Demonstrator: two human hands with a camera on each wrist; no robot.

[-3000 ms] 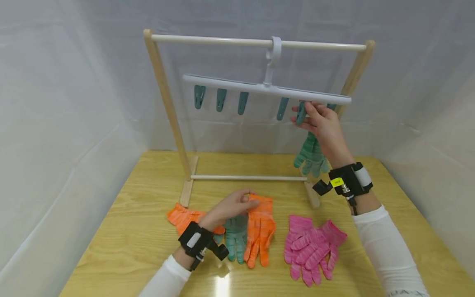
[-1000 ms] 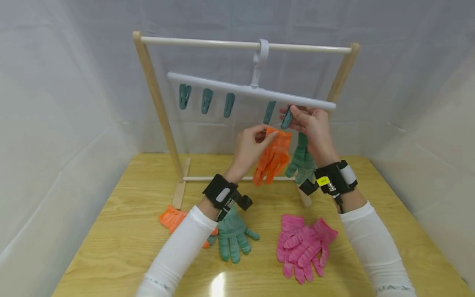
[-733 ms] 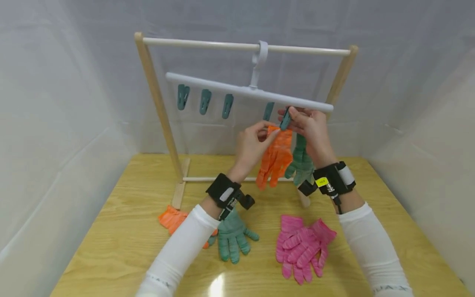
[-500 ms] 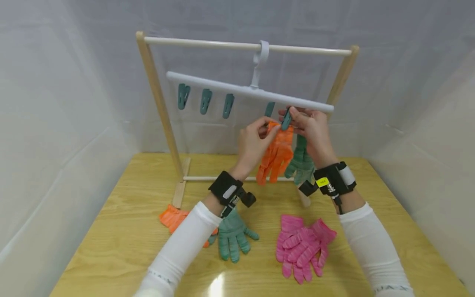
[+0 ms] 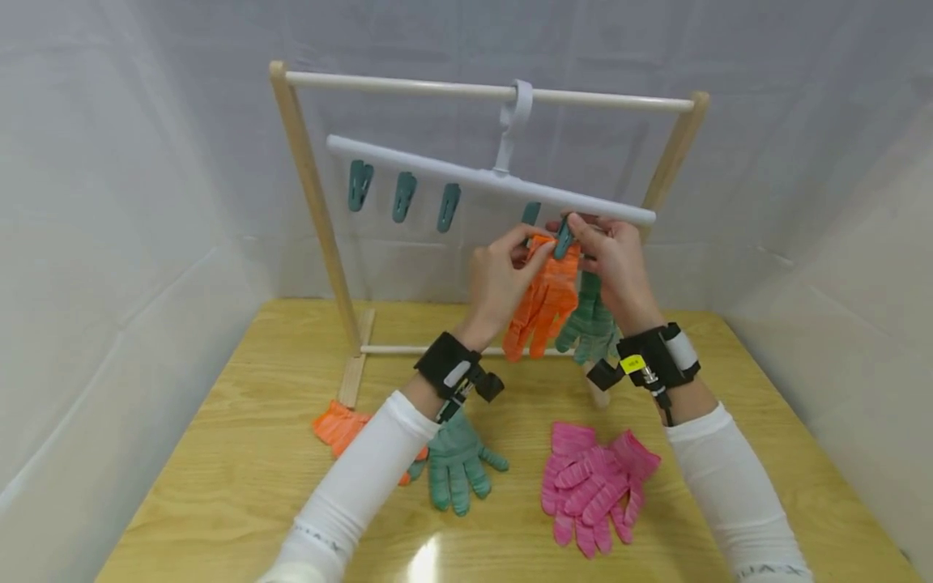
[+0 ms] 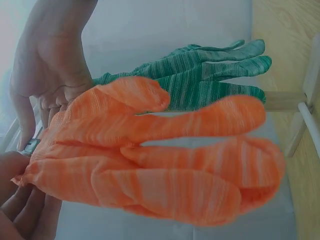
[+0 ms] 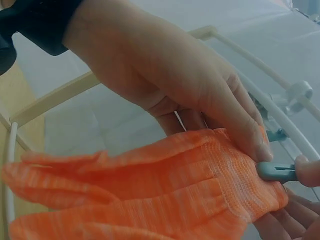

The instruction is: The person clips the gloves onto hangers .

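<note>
Head view: orange glove (image 5: 545, 293) hangs at the teal clip (image 5: 563, 240) under the white hanger bar (image 5: 437, 168).
Left hand (image 5: 501, 279): pinches the glove's cuff.
Right hand (image 5: 616, 263): squeezes the clip.
Risk: a shallow bite on the cuff could let the glove drop.

rack (image 5: 313, 202) at table's (image 5: 240, 453) back | hanger (image 5: 481, 180) hung on its top bar | both hands (image 5: 503, 279) (image 5: 615, 263) under hanger's right end | gloves (image 5: 594, 486) on table in front
</note>
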